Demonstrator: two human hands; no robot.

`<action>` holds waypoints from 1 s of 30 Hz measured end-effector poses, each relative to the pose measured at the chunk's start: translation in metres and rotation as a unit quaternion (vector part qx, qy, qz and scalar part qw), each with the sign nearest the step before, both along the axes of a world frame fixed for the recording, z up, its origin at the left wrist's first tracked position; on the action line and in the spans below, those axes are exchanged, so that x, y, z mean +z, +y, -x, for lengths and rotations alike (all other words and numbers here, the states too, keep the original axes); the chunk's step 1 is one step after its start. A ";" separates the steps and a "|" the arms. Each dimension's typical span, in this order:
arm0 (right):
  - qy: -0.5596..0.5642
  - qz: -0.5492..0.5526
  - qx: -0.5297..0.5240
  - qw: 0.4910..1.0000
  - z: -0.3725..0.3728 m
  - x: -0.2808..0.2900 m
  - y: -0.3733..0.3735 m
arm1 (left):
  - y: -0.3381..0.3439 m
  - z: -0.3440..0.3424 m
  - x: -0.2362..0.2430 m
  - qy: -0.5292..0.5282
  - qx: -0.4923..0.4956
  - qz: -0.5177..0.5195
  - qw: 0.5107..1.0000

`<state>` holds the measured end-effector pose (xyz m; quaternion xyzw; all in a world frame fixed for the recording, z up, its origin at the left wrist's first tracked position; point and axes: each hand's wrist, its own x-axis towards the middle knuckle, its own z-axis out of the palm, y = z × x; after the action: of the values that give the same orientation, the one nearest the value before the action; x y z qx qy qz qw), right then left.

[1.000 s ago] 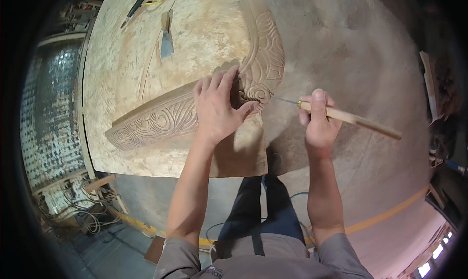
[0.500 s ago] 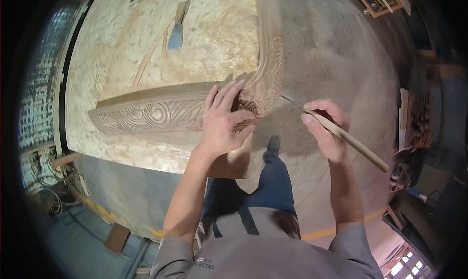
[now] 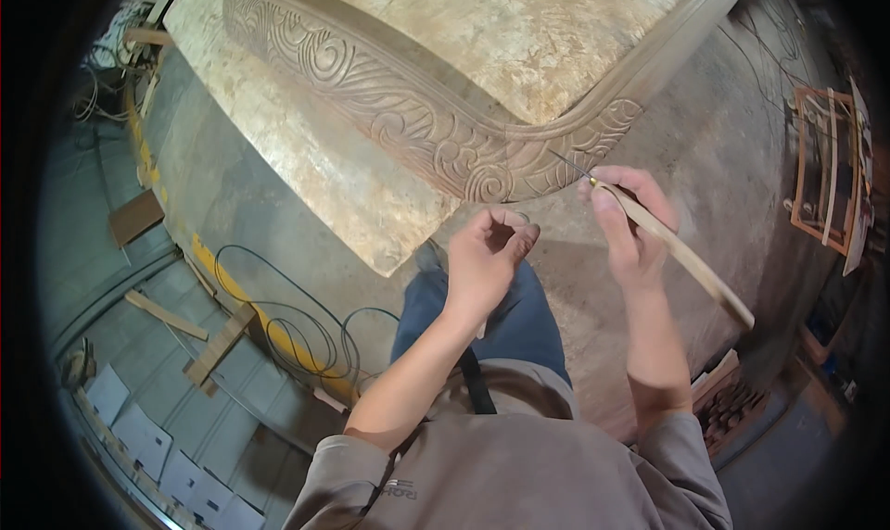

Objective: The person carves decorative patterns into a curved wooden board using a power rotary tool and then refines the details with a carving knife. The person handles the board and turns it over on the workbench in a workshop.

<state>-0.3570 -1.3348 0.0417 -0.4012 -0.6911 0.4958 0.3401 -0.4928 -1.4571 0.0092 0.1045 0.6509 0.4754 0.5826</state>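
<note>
My right hand [image 3: 635, 220] grips a slender carving tool [image 3: 686, 252] by its long pale wooden handle. Its thin metal blade points up and left over the bend of a brown carved wooden piece [image 3: 422, 136]; whether the tip touches the wood I cannot tell. Scrolls and curving grooves cover the face of that angled piece, with one arm reaching far left and the other far right. My left hand [image 3: 487, 257] is just below the bend, apart from it, with fingers curled and thumb drawn in. Anything inside that grip is hidden.
The carved piece lies on a worn pale work surface [image 3: 306, 182], whose corner juts toward my legs. A reddish wooden rack [image 3: 825, 173] stands at the right. Dark cables [image 3: 315, 340] loop over the floor at lower left, near wooden offcuts [image 3: 218, 345] and a brown board [image 3: 136, 218].
My left hand has come off the carved piece and curled. The tool's tip has gone from beside the bend to over it. The view has turned, so the piece appears slanted.
</note>
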 end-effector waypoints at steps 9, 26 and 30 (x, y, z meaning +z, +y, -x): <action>0.067 -0.237 0.050 0.968 -0.019 -0.014 -0.067 | -0.021 -0.032 0.021 -0.340 0.116 -0.065 0.931; 0.160 0.440 -0.061 0.881 -0.017 0.005 -0.125 | 0.013 0.060 -0.007 0.524 -0.161 -0.183 0.816; 0.212 0.413 -0.123 0.877 0.002 -0.006 -0.138 | 0.074 0.088 0.006 0.682 -0.282 -0.286 0.611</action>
<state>-0.3586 -1.4728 0.0356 -0.4719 -0.2800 0.7639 0.3398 -0.5804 -1.3833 0.0150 0.7380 0.6300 0.2412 0.0162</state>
